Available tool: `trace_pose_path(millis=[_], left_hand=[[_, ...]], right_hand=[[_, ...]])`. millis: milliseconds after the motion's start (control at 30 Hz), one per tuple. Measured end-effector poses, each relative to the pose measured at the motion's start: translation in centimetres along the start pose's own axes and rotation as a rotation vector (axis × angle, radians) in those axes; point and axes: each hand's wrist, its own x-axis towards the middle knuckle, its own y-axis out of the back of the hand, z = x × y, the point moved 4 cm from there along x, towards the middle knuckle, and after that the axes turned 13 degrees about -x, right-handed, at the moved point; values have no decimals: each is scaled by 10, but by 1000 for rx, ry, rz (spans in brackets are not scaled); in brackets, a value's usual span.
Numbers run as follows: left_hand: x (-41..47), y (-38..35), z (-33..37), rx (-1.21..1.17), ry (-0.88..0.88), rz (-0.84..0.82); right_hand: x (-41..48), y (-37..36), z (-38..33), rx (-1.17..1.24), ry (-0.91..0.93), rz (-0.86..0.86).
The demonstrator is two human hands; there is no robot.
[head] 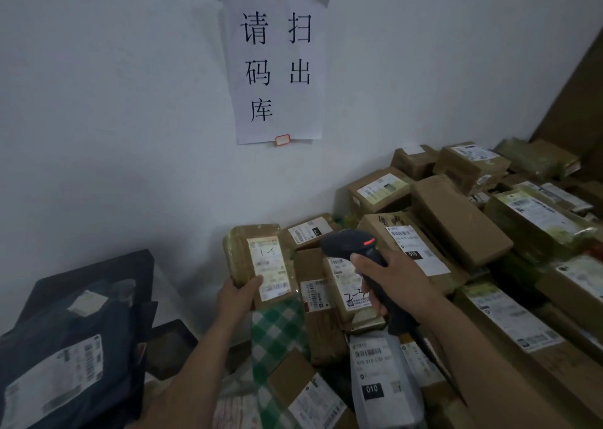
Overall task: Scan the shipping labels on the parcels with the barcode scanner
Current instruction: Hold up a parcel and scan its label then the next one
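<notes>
My left hand (237, 293) grips a small brown parcel (241, 252) by its lower edge and holds it upright above the pile, its white shipping label (269, 267) facing me. My right hand (396, 281) grips the handle of a black barcode scanner (350, 244). The scanner's head points left toward the held parcel, and a red light shows on its top. A dark cable runs from the handle down past my right forearm.
A big heap of brown cardboard parcels (456, 219) with white labels fills the right and centre. Dark plastic mailer bags (81, 337) lie at lower left. A green checked bag (277, 330) sits below the held parcel. A paper sign (277, 69) hangs on the white wall.
</notes>
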Motion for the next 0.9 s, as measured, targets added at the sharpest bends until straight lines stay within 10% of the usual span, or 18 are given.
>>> trace_pose_path(millis=[400,600,900], left_hand=[[27,-9,-84,217,317,-138],[79,-36,-74,688,-91,-17],[213,-144,-8,712,-391,-126]], right_hand=[[62,-27,26,93,-98,99],[94,-26,37,83,-172,167],[131,-6,48,156,-247,220]])
